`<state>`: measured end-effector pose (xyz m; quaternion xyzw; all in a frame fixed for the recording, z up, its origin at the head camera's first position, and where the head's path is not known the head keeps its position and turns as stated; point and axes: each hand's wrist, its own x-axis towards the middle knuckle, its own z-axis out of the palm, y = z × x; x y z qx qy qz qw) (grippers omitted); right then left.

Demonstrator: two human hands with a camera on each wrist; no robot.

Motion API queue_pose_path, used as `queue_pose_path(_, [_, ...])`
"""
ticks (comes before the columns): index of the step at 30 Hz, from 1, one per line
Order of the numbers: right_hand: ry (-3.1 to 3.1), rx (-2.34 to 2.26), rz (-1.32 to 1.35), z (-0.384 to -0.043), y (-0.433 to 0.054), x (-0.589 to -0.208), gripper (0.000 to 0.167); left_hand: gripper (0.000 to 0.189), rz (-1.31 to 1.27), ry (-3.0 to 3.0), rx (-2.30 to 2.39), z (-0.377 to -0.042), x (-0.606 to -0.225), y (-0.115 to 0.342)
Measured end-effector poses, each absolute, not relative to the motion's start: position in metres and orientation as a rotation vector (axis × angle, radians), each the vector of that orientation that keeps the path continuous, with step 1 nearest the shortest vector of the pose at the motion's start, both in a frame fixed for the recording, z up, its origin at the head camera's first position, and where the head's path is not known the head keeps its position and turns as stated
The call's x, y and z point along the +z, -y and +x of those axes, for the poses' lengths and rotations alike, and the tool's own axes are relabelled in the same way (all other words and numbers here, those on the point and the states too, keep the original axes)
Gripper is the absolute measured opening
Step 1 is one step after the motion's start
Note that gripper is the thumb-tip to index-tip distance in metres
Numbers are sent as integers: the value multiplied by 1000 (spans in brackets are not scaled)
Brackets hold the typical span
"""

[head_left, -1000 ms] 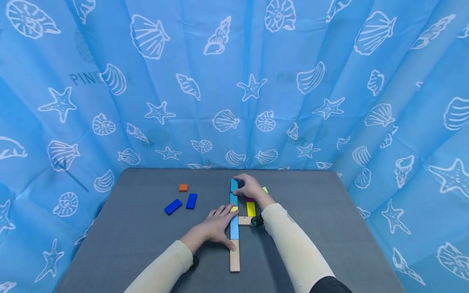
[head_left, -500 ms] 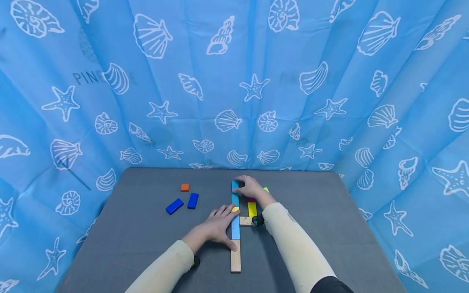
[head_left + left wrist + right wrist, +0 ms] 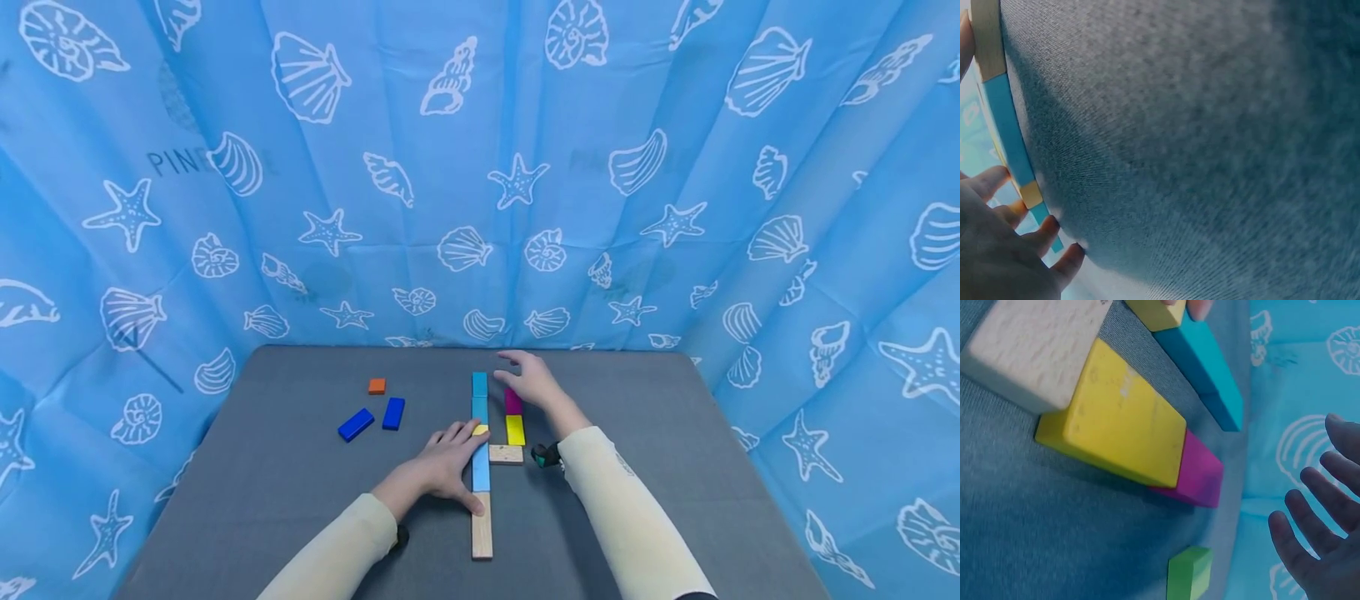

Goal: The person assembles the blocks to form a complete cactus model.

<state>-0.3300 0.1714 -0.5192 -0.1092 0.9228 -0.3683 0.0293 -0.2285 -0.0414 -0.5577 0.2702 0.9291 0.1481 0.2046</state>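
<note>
I see the left hand (image 3: pixel 441 460) resting spread on the row of blocks (image 3: pixel 482 477), thumb on its near wooden block (image 3: pixel 482 537). The right hand (image 3: pixel 531 382) hangs, fingers spread, right of the row's far end. I find the yellow block (image 3: pixel 515 430) and magenta block (image 3: pixel 513 402) right of the row, and two blue blocks (image 3: pixel 393 413) and an orange block (image 3: pixel 377 386) left of it.

Beyond and right of the large yellow block (image 3: pixel 515 430), the right hand (image 3: pixel 532 381) hides the green block (image 3: pixel 1188 576) from the head camera; left of the large yellow block, the left hand (image 3: pixel 441 462) partly covers a small yellow piece (image 3: pixel 1032 194).
</note>
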Motion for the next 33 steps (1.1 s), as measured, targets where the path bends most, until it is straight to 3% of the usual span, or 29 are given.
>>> queue_pose_path(20, [-2874, -1203, -254, -305, -213, -526, 48, 123, 735, -2596, 375, -227, -556, 40])
queue_pose_path(33, [-2851, -1096, -128, -309, -236, -541, 55, 123, 735, -2596, 347, -228, -555, 40])
